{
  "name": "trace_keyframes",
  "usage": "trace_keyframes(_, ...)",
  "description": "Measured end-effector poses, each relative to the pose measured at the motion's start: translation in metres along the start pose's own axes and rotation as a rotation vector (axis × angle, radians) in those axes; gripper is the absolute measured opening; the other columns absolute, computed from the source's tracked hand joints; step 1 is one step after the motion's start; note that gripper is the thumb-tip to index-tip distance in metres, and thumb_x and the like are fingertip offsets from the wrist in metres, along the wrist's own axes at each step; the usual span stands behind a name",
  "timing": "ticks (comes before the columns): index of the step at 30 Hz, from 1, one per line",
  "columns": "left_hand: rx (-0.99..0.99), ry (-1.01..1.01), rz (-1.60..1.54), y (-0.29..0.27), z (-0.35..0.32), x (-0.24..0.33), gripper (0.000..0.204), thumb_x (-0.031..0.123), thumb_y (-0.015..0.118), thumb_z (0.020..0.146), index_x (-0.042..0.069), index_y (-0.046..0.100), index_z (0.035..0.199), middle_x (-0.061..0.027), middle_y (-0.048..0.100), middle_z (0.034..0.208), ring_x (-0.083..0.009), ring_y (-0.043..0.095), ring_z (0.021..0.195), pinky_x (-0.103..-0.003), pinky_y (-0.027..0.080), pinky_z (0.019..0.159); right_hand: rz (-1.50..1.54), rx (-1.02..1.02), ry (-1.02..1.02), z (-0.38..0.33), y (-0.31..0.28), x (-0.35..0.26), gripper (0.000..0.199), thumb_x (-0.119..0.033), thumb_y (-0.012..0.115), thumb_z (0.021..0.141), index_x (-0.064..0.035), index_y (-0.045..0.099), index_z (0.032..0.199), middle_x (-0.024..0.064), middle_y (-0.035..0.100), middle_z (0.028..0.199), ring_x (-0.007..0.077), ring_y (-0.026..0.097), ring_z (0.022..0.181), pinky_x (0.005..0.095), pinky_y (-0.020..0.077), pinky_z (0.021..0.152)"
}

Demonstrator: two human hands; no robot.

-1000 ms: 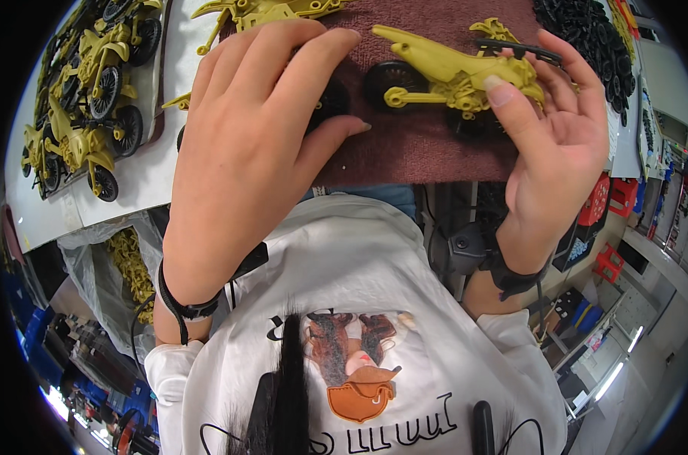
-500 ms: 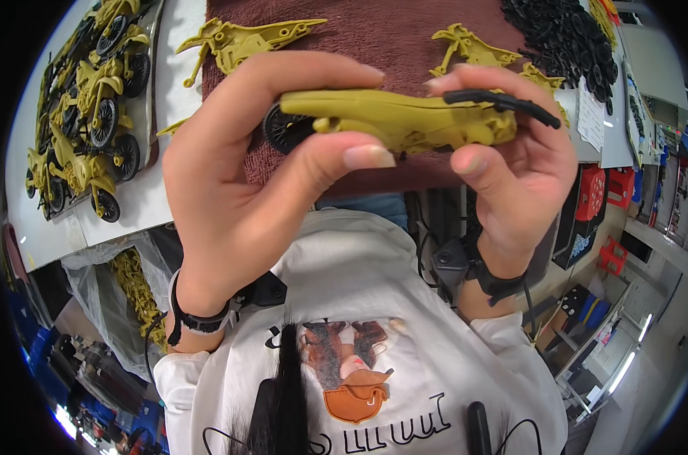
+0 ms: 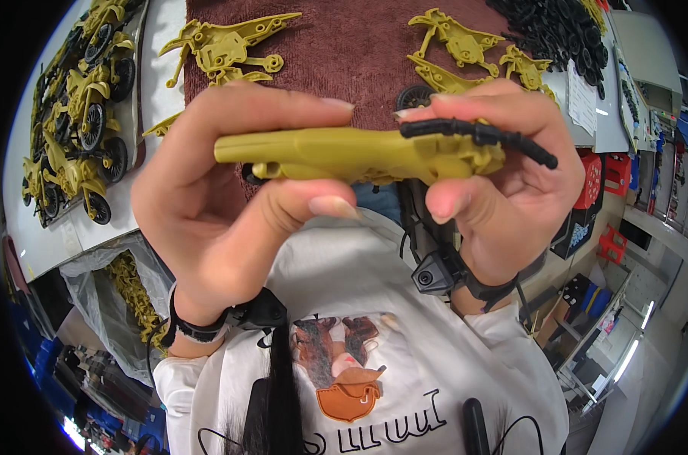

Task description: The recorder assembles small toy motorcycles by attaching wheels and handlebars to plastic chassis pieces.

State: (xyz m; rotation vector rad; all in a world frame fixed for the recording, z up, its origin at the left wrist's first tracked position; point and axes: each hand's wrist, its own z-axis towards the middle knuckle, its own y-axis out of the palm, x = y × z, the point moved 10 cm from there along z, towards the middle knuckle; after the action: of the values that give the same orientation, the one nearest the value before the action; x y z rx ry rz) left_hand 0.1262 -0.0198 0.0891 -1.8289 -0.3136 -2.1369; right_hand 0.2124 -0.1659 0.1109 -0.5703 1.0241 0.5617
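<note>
The left hand (image 3: 215, 205) and right hand (image 3: 503, 189) are both gripping an olive toy motorcycle (image 3: 359, 155), its wheels apparently hidden, near the brown mat (image 3: 359, 53).

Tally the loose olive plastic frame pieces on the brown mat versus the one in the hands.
Olive frame piece held in both hands, left hand and right hand: 1
Loose olive frame pieces on the brown mat: about 4 clusters, left group, right group; overlaps blur the exact count
Total: about 5
</note>
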Motion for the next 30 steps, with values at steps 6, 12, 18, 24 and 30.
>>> trace_keyframes(6, -0.003, 0.016, -0.011, -0.001, 0.003, 0.001, 0.043, 0.017, 0.077, 0.077, -0.009, 0.059, 0.107, -0.012, 0.06, 0.098, -0.0166, 0.058, 0.09, -0.025, 0.043, 0.081, 0.019, 0.051, 0.015, 0.002, -0.001, 0.001, 0.058, -0.022, 0.086, 0.066, 0.0071, 0.056, 0.106, 0.0172, 0.062, 0.097, 0.024, 0.066, 0.091, 0.0275, 0.0524, 0.079)
trace_keyframes(12, -0.118, 0.036, 0.022, 0.004, 0.006, 0.004, 0.038, 0.006, 0.068, 0.082, -0.009, 0.056, 0.114, -0.0178, 0.062, 0.109, -0.023, 0.062, 0.101, -0.032, 0.048, 0.091, -0.014, -0.037, -0.066, 0.003, 0.006, -0.002, 0.051, -0.014, 0.084, 0.069, 0.0034, 0.056, 0.108, 0.0203, 0.063, 0.103, 0.0236, 0.064, 0.096, 0.0288, 0.051, 0.084)
trace_keyframes(18, -0.11, 0.049, 0.096, 0.003, 0.004, 0.006, 0.043, 0.006, 0.068, 0.081, -0.01, 0.054, 0.119, -0.0178, 0.063, 0.108, -0.0228, 0.062, 0.102, -0.033, 0.046, 0.093, -0.167, -0.12, 0.094, 0.005, 0.015, -0.003, 0.043, 0.003, 0.075, 0.073, 0.004, 0.054, 0.111, 0.0186, 0.063, 0.106, 0.0224, 0.064, 0.098, 0.0306, 0.0504, 0.088)
trace_keyframes(24, -0.068, 0.034, -0.03, 0.003, 0.001, -0.004, 0.049, 0.002, 0.07, 0.077, -0.009, 0.052, 0.122, -0.0148, 0.063, 0.108, -0.0211, 0.06, 0.103, -0.031, 0.044, 0.093, 0.14, 0.12, 0.366, -0.003, -0.002, 0.021, 0.052, 0.007, 0.067, 0.075, 0.0062, 0.049, 0.123, 0.0182, 0.061, 0.114, 0.0244, 0.062, 0.105, 0.0355, 0.0487, 0.095)
trace_keyframes(30, -0.082, -0.053, 0.064, 0.011, -0.003, -0.009, 0.042, -0.003, 0.072, 0.076, -0.007, 0.057, 0.115, -0.0128, 0.063, 0.108, -0.0196, 0.059, 0.102, -0.03, 0.044, 0.093, 0.396, 0.056, 0.487, -0.018, 0.012, 0.041, 0.054, 0.006, 0.063, 0.074, 0.0051, 0.048, 0.125, 0.018, 0.057, 0.116, 0.0285, 0.06, 0.106, 0.0427, 0.048, 0.096)
